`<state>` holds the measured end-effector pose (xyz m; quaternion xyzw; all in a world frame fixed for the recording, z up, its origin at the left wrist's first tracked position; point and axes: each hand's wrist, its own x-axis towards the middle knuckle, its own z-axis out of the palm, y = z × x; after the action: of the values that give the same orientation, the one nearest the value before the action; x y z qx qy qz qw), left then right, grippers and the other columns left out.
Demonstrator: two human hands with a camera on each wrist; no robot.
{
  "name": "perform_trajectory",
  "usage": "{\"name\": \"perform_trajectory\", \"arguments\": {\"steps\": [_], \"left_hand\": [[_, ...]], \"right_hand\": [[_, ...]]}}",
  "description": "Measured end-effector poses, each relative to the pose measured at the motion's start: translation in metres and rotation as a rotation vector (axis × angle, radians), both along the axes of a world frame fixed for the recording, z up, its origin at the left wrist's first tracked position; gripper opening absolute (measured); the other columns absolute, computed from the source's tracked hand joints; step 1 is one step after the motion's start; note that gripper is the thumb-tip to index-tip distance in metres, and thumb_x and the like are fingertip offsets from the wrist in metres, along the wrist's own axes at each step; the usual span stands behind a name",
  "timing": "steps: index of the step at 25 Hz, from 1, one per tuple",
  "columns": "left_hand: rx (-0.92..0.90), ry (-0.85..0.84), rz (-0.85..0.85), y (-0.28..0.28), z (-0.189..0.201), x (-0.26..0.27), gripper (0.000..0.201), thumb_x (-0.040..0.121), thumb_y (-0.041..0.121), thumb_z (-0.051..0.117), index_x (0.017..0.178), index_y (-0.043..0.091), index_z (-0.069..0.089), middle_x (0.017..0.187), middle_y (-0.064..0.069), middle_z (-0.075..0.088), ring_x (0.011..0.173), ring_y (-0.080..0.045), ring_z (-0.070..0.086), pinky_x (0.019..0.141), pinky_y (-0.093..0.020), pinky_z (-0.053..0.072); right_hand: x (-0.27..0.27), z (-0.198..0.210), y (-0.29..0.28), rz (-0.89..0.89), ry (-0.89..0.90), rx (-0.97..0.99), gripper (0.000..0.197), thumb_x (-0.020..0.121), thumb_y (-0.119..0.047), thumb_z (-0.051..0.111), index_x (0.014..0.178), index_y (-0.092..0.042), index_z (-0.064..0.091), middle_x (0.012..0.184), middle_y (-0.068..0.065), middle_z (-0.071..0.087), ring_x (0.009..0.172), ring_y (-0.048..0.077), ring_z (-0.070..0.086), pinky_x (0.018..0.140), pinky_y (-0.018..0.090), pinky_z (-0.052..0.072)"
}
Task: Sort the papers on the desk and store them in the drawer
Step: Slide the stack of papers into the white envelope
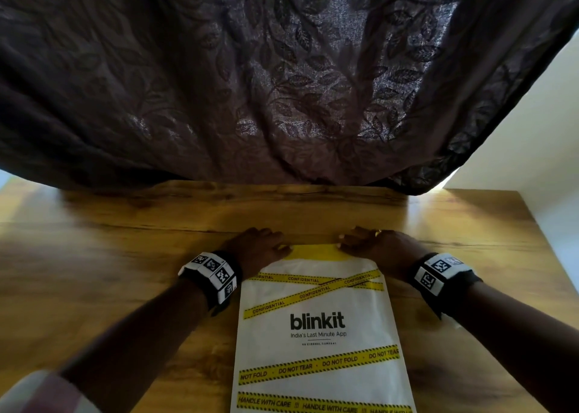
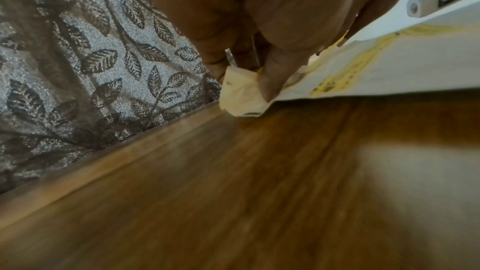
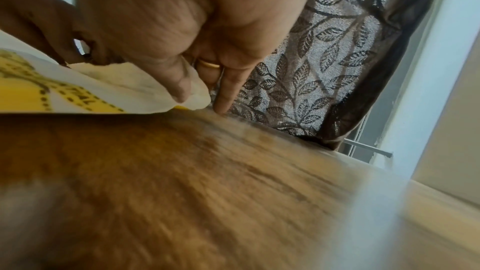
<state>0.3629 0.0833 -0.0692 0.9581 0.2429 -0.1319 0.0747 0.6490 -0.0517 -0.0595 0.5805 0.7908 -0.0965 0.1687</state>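
A white paper envelope (image 1: 316, 328) printed "blinkit" with yellow warning tape stripes lies on the wooden desk (image 1: 94, 256), its long side running toward me. My left hand (image 1: 260, 246) pinches the envelope's far left corner (image 2: 241, 98), thumb on top. At the far right corner (image 3: 182, 91), my right hand (image 1: 369, 245) pinches the paper in the same way; a gold ring shows on one finger. Both corners are lifted slightly off the wood. No drawer is in view.
A dark curtain (image 1: 282, 77) with a leaf pattern hangs along the desk's far edge, just beyond my fingers. A white wall (image 1: 532, 130) stands at the right. Bare wood lies to either side of the envelope.
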Motion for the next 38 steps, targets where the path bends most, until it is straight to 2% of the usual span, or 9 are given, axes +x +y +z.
{"name": "perform_trajectory", "arguments": {"steps": [4, 6, 9, 12, 16, 21, 26, 33, 38], "left_hand": [[-0.005, 0.062, -0.078, -0.005, -0.005, -0.007, 0.039, 0.1, 0.02, 0.042, 0.138, 0.009, 0.046, 0.136, -0.013, 0.051, 0.124, -0.032, 0.048, 0.102, -0.043, 0.039], [0.01, 0.12, -0.08, -0.013, -0.002, -0.008, 0.048, 0.1, 0.019, 0.042, 0.146, 0.009, 0.035, 0.143, -0.014, 0.043, 0.125, -0.032, 0.044, 0.103, -0.043, 0.041], [0.025, 0.167, -0.066, -0.028, 0.005, -0.004, 0.059, 0.102, 0.038, 0.034, 0.154, 0.02, 0.014, 0.147, -0.012, 0.033, 0.125, -0.032, 0.04, 0.1, -0.044, 0.043], [-0.018, 0.185, 0.024, -0.043, 0.008, 0.004, 0.059, 0.1, 0.051, 0.027, 0.153, 0.034, 0.008, 0.153, -0.012, 0.021, 0.132, -0.038, 0.031, 0.096, -0.048, 0.043], [0.024, 0.09, 0.113, -0.065, -0.001, 0.012, 0.062, 0.098, 0.044, 0.04, 0.151, 0.028, 0.013, 0.155, -0.009, 0.018, 0.133, -0.036, 0.028, 0.09, -0.049, 0.046], [0.003, 0.069, 0.144, -0.067, -0.009, 0.009, 0.062, 0.098, 0.042, 0.04, 0.152, 0.025, 0.015, 0.158, -0.006, 0.013, 0.143, -0.033, 0.018, 0.104, -0.053, 0.039], [-0.053, 0.089, 0.196, -0.071, -0.016, 0.005, 0.067, 0.1, 0.047, 0.032, 0.155, 0.02, 0.005, 0.163, -0.004, 0.008, 0.148, -0.031, 0.011, 0.117, -0.053, 0.023], [0.122, 0.204, 0.402, -0.073, -0.013, -0.012, 0.095, 0.088, 0.075, 0.024, 0.153, 0.006, 0.013, 0.158, -0.013, 0.022, 0.143, -0.033, 0.026, 0.116, -0.057, 0.016], [0.084, 0.191, 0.389, -0.077, -0.006, -0.023, 0.102, 0.085, 0.079, 0.021, 0.154, 0.005, 0.006, 0.161, -0.011, 0.013, 0.148, -0.031, 0.014, 0.119, -0.057, -0.001]], "right_hand": [[-0.001, 0.003, -0.003, 0.005, -0.084, -0.146, 0.074, 0.097, -0.011, 0.039, 0.152, -0.043, 0.003, 0.159, -0.019, -0.001, 0.15, 0.018, -0.008, 0.121, 0.052, -0.003], [-0.005, 0.011, -0.004, -0.009, -0.066, -0.166, 0.068, 0.094, -0.032, 0.038, 0.154, -0.039, 0.005, 0.155, -0.021, -0.006, 0.149, 0.016, -0.012, 0.119, 0.056, -0.008], [-0.018, 0.018, -0.001, 0.034, -0.122, -0.141, 0.072, 0.085, -0.053, 0.01, 0.151, -0.03, 0.029, 0.161, -0.01, 0.018, 0.151, 0.019, 0.002, 0.118, 0.057, -0.004], [-0.049, 0.019, 0.007, -0.02, -0.126, -0.057, 0.055, 0.095, -0.043, 0.023, 0.135, -0.019, 0.051, 0.152, 0.003, 0.041, 0.146, 0.024, 0.023, 0.118, 0.054, 0.005], [-0.097, 0.008, 0.01, -0.146, 0.148, -0.142, 0.065, 0.097, -0.029, 0.043, 0.154, -0.013, 0.018, 0.161, 0.013, 0.017, 0.149, 0.029, 0.016, 0.12, 0.046, 0.015], [-0.096, -0.004, 0.007, -0.205, 0.102, -0.162, 0.073, 0.1, -0.038, 0.033, 0.155, -0.005, -0.001, 0.163, 0.016, -0.002, 0.151, 0.029, 0.003, 0.122, 0.044, 0.011], [-0.051, -0.01, -0.027, -0.272, -0.01, -0.13, 0.075, 0.1, -0.048, 0.023, 0.153, -0.004, -0.005, 0.162, 0.018, -0.002, 0.15, 0.031, 0.005, 0.121, 0.043, 0.013], [-0.045, -0.01, -0.04, -0.321, -0.035, -0.102, 0.078, 0.099, -0.051, 0.028, 0.154, -0.005, -0.003, 0.163, 0.017, 0.0, 0.15, 0.031, 0.006, 0.122, 0.047, 0.008], [-0.048, -0.009, -0.04, -0.373, -0.021, -0.079, 0.078, 0.099, -0.052, 0.03, 0.155, -0.008, -0.001, 0.163, 0.014, 0.002, 0.15, 0.029, 0.008, 0.122, 0.048, 0.008]]}}
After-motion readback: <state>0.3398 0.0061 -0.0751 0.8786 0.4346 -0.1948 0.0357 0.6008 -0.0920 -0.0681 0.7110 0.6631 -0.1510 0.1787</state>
